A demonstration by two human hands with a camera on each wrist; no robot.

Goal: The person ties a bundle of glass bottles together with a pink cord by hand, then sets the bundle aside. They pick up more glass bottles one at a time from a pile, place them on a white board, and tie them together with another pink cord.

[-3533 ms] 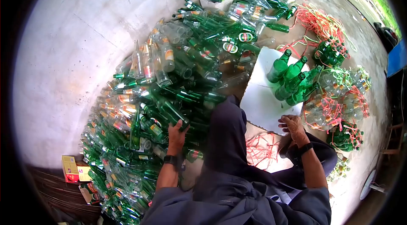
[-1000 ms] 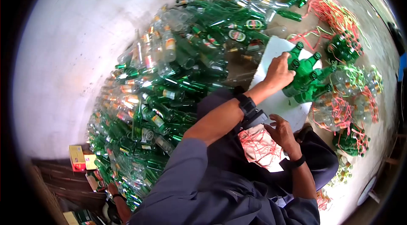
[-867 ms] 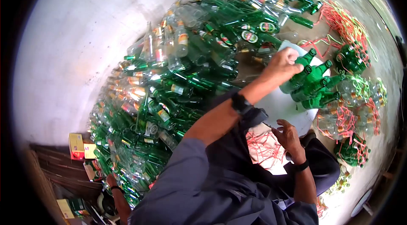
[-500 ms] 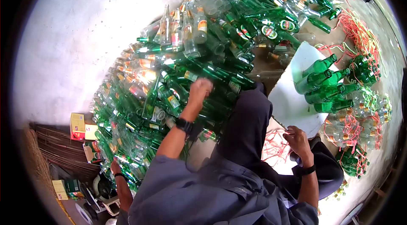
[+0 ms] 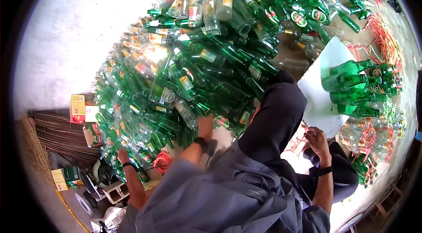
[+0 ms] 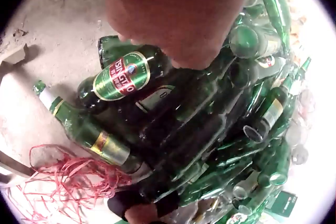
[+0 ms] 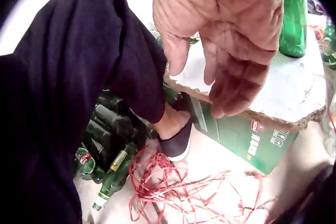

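My left hand (image 5: 205, 127) reaches down at the near edge of a large pile of green and clear glass bottles (image 5: 211, 79). In the left wrist view the back of that hand (image 6: 173, 19) overlaps the dark green bottles, close to a labelled beer bottle (image 6: 123, 77); its fingertips are hidden. My right hand (image 5: 318, 143) hovers by the near edge of a white board (image 5: 312, 97), fingers loosely bent and holding nothing, as the right wrist view shows its palm (image 7: 220, 35). Several green beer bottles (image 5: 345, 82) stand grouped on the board.
A green carton (image 7: 236, 134) supports the board. Red plastic string (image 7: 157, 182) lies on the floor by my foot (image 7: 176, 134). Tied bottle bundles (image 5: 362, 136) stand at the right. Another person's hand (image 5: 123, 156) touches the pile's lower left, near small boxes (image 5: 78, 109).
My left hand gripped a green bottle in the pile, then was at the bottles on the board, and has since returned to the pile. The board bears one more bottle. The head view has swung left.
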